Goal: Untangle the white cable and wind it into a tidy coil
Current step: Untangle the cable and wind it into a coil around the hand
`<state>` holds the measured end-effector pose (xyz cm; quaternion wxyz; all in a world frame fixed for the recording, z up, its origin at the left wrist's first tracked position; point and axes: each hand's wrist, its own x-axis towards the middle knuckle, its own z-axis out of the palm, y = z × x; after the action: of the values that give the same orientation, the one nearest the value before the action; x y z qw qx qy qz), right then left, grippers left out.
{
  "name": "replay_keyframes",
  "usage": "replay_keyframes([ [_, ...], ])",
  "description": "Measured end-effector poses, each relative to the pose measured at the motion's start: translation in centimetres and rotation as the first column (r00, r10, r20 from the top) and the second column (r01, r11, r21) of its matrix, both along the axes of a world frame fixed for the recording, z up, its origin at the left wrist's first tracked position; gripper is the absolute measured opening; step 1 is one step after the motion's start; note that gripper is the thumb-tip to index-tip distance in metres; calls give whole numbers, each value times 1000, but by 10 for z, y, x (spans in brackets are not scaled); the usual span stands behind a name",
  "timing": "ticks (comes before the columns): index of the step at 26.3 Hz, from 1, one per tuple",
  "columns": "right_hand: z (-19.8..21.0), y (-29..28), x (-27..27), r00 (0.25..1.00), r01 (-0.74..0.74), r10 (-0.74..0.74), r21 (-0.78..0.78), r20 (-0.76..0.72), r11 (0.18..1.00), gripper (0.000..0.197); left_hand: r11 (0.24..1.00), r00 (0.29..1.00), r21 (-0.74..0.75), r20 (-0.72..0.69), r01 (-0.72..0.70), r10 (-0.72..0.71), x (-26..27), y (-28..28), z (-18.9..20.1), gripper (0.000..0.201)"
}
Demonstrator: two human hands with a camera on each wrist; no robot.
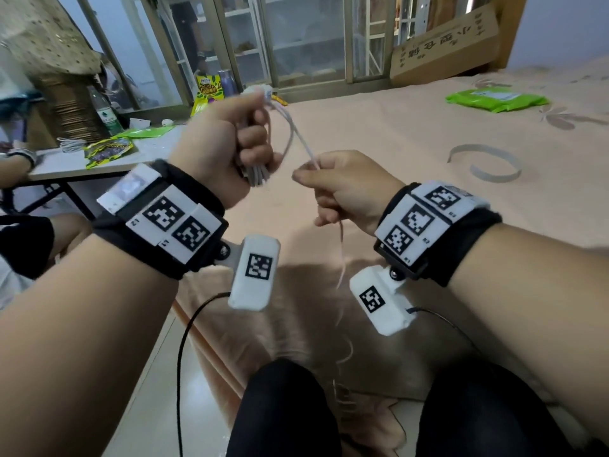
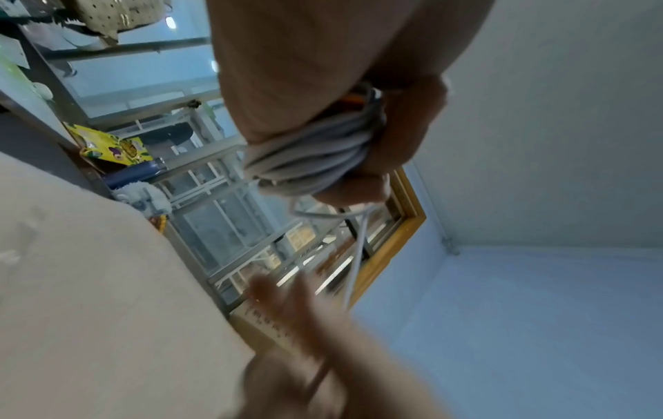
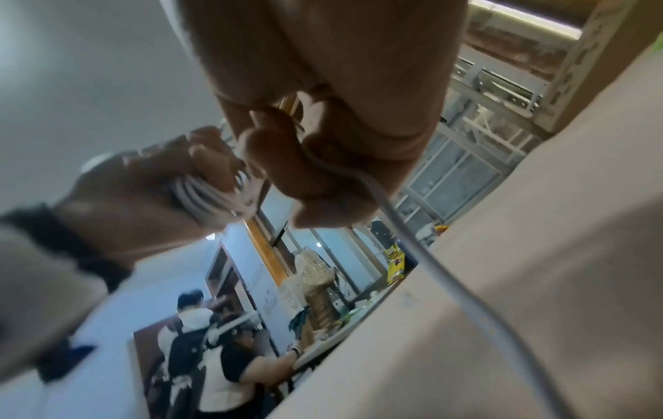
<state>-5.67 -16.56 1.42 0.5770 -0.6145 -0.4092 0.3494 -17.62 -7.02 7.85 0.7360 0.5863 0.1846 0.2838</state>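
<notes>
My left hand (image 1: 230, 143) is raised above the bed and grips a bundle of white cable (image 1: 258, 174) loops in its fist; the loops (image 2: 305, 161) stick out below the curled fingers. A loose strand (image 1: 301, 140) runs from the top of the bundle down to my right hand (image 1: 342, 189), which pinches it between thumb and forefinger. From the right hand the free cable (image 1: 341, 258) hangs down to my lap, where more lies loose (image 1: 342, 394). In the right wrist view the strand (image 3: 430, 255) trails out from under the curled fingers (image 3: 312, 175).
A peach bedsheet (image 1: 412, 143) spreads ahead, with a green packet (image 1: 494, 100) at the far right. A low table (image 1: 108, 156) at the left carries snack bags and a bottle (image 1: 105, 110). Another person (image 3: 215, 354) sits by that table. My knees (image 1: 362, 417) are below.
</notes>
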Motion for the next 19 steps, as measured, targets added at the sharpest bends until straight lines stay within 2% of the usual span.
replay_keyframes([
  [1, -5, -1, 2, 1000, 5, -5, -19, -2, 1000, 13, 998, 993, -54, 108, -42, 48, -3, 4, 8, 37],
  [3, -13, -5, 6, 1000, 0, -1, -48, -16, 999, 21, 976, 935, -165, 300, -142, 186, -7, 11, 23, 37],
  [5, -14, -7, 8, 999, 20, -20, -4, -49, 1000, 29, 946, 888, -214, 344, -243, 306, -9, 16, 29, 39],
  [6, -10, -8, 6, 997, 45, -43, 43, -61, 998, 33, 937, 893, -202, 300, -284, 335, -7, 17, 26, 39],
  [8, 1, -5, 3, 993, 110, -105, 129, -45, 985, 38, 948, 943, -116, 121, -295, 309, -1, 15, 10, 37],
  [10, 13, -2, -2, 980, 189, -197, 177, 25, 966, 37, 981, 977, -32, -104, -192, 188, 5, 8, -9, 39],
  [12, 22, 3, -3, 954, 285, -297, 175, 47, 942, 25, 1000, 965, -5, -263, -2, 0, 6, -3, -21, 45],
  [15, 29, 4, 2, 930, 362, -367, 176, -4, 915, 20, 977, 925, -8, -321, 212, -204, 4, -14, -21, 49],
  [17, 32, 1, 2, 941, 327, -339, 238, 7, 914, 16, 968, 917, -16, -317, 251, -243, 2, -17, -16, 49],
  [19, 34, -5, 1, 958, 262, -284, 278, 38, 924, 23, 972, 915, -2, -337, 234, -221, 3, -18, -15, 47],
])
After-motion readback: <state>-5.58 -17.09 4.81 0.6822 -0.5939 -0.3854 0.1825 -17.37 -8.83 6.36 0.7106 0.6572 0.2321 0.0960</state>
